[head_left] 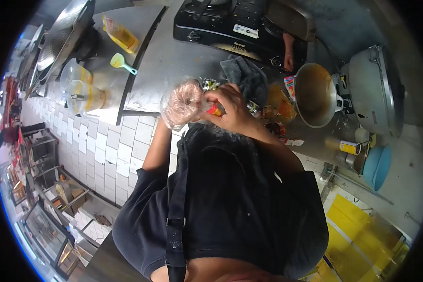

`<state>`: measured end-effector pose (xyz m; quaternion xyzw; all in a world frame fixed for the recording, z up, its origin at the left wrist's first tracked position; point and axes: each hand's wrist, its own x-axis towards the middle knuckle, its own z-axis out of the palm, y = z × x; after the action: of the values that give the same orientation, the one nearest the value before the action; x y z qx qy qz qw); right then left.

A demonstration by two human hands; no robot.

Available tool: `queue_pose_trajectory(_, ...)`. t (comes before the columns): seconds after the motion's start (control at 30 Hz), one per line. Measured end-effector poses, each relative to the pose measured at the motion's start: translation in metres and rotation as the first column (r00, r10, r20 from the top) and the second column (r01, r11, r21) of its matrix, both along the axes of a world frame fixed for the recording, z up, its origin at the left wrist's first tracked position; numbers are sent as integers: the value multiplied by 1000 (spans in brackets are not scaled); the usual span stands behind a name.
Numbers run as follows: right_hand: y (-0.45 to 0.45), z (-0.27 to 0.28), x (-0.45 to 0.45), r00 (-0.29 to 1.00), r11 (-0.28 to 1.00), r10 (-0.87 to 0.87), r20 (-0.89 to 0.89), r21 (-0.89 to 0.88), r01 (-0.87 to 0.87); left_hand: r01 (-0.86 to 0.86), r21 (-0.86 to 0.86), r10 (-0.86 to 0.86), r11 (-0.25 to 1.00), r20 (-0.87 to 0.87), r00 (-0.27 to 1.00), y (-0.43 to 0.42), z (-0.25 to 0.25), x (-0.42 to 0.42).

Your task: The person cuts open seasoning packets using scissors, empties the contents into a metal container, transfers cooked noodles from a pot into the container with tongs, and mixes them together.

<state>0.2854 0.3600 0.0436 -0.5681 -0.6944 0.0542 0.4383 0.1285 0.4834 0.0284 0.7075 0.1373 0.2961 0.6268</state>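
Observation:
My left hand is at the counter's front edge, wrapped in or behind crinkled clear plastic with a pinkish look. I cannot tell whether the plastic is a bag it holds or a covering over it. Beside it, my right hand has its fingers bent inward, closed on a small red and yellow packet that is partly hidden. The two hands nearly touch. Just beyond them lie shiny wrapper scraps and a dark grey cloth.
A black gas stove stands at the back. To the right are a stained pan, a large metal pot and a blue basin. On the left lie a green spoon, a yellow pouch and a clear plastic jug.

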Motion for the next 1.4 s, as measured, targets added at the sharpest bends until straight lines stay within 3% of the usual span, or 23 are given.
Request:
queue_pose_trajectory(0.07,0,-2,9,981,999,41,191,-31,-35,51,81,-51,995,-1,999,7,-1,2)
queue_pose_trajectory(0.17,-14,8,0,990,992,125,68,8,-126,106,164,-112,981,27,993,6,-11,6)
queue_pose_trajectory(0.23,-27,9,-3,973,972,231,23,-39,-230,-347,77,354,935,-114,928,-8,-5,7)
queue_pose_trajectory(0.27,-31,17,-6,961,963,264,-82,-33,-267,-261,-279,263,924,-30,964,-5,2,-2)
queue_pose_trajectory(0.3,-36,21,-9,937,952,295,-185,-21,-304,-267,-274,268,924,-36,963,6,-6,-11)
queue_pose_trajectory(0.37,-40,18,-11,933,966,244,-263,-21,-258,-86,114,76,990,88,993,24,-23,-22)
queue_pose_trajectory(0.43,-29,23,-12,914,983,184,-361,52,-178,-80,161,81,984,-1,997,19,-26,-25)
queue_pose_trajectory(0.5,-25,16,-12,924,980,197,-327,71,-183,40,368,-77,929,85,993,11,-8,-6)
queue_pose_trajectory(0.57,-22,25,-12,977,986,153,-148,-39,-160,-9,283,-9,959,63,998,-9,-13,2)
queue_pose_trajectory(0.6,-17,19,-15,971,979,172,-165,-82,-188,-115,-15,116,993,96,989,-18,-15,6)
queue_pose_trajectory(0.7,-25,19,-22,990,961,35,-137,-269,-71,-199,-290,270,936,229,935,-15,-70,10)
queue_pose_trajectory(0.77,-24,20,-22,986,979,-38,-159,-203,5,-309,198,286,930,136,949,-8,-74,5)
queue_pose_trajectory(0.83,-21,7,-16,1000,979,-4,16,-205,7,-342,571,360,746,86,929,-4,-64,4)
queue_pose_trajectory(0.87,-20,11,-14,1000,979,-4,17,-203,8,-269,257,240,928,137,961,-6,-55,8)
queue_pose_trajectory(0.93,-17,21,-12,990,981,72,120,-188,-49,-120,-78,134,990,220,966,-3,-46,12)
queue_pose_trajectory(0.97,-15,21,-13,991,981,71,114,-190,-48,-293,398,278,869,97,956,1,-42,15)
queue_pose_trajectory(1.03,-10,22,-16,988,995,99,121,-19,-97,-316,791,451,524,58,891,1,-30,18)
queue_pose_trajectory(1.07,-10,27,-16,987,995,101,122,-15,-99,-366,232,323,901,206,924,-4,-9,24)
queue_pose_trajectory(1.1,-11,34,-14,987,993,116,108,21,-119,-128,-399,296,908,396,869,-6,7,28)
queue_pose_trajectory(1.13,-11,38,-13,987,989,132,94,58,-138,-34,-371,222,928,479,849,-4,15,28)
queue_pose_trajectory(1.3,-12,30,-8,983,983,181,-4,24,-181,-120,-248,220,961,432,875,-10,15,36)
queue_pose_trajectory(1.37,-13,28,-4,981,981,190,-38,35,-189,-238,-393,369,888,303,878,-18,22,42)
queue_pose_trajectory(1.4,-15,30,-2,980,980,196,-24,-27,-197,-212,-172,263,962,374,889,-6,5,46)
